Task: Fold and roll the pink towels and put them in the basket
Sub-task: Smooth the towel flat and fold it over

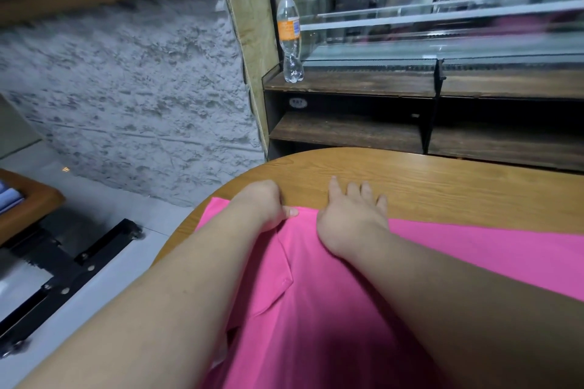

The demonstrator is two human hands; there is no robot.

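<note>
A bright pink towel [316, 303] lies spread over the near part of a rounded wooden table [442, 186], with a folded flap showing near its middle. My left hand [268, 204] grips the towel's far edge, thumb on top and fingers curled under. To its right, my right hand [354, 211] lies flat at the same far edge, its straight fingers reaching onto the bare wood. No basket is in view.
Behind the table stands a dark wooden shelf unit [347, 129] with a clear plastic bottle [289, 38] on top, in front of a glass display case [442, 9]. A rough grey wall [126, 88] is at left. Black metal hardware [79, 262] lies on the floor at lower left.
</note>
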